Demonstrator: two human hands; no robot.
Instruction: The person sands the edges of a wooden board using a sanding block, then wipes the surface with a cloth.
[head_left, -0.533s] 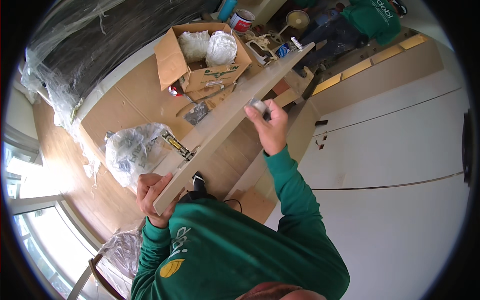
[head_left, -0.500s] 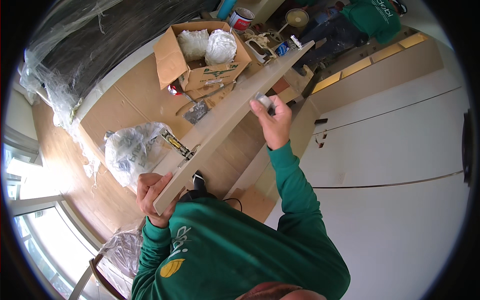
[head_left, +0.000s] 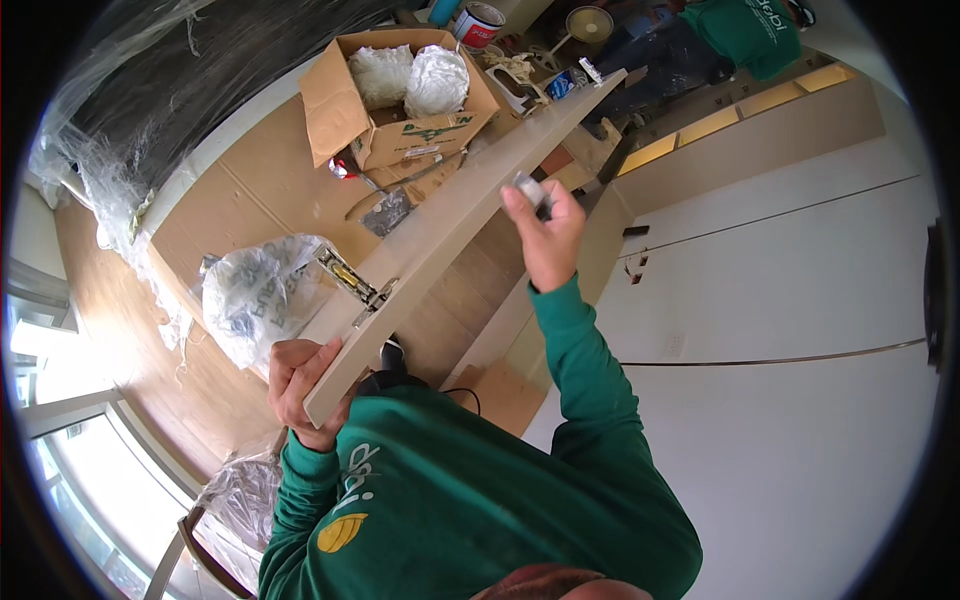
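A long beige cabinet door panel [head_left: 448, 228] runs diagonally from near my body to the far right, its narrow edge facing up toward me. My left hand [head_left: 306, 394] is wrapped around the near end of this panel. In my right hand [head_left: 549, 242], a small pale grey block [head_left: 530, 187] is pinched between thumb and fingers, close beside the panel's edge; what it is exactly I cannot make out. A metal hinge [head_left: 352, 283] sticks out from the panel near my left hand. Another hinge [head_left: 590, 70] shows at the far end.
Left of the panel, cardboard sheeting [head_left: 245, 185] bears an open carton [head_left: 425, 148] with white wrapped bundles and a crumpled plastic bag [head_left: 255, 300]. A paint can [head_left: 478, 28] stands farther back. At the far right is a person in green [head_left: 745, 35]. White panels [head_left: 760, 270] line the right side.
My right hand, with the grey block, has shifted very slightly beside the panel's edge. My left hand keeps its hold. The surroundings have slid a little leftward in view.
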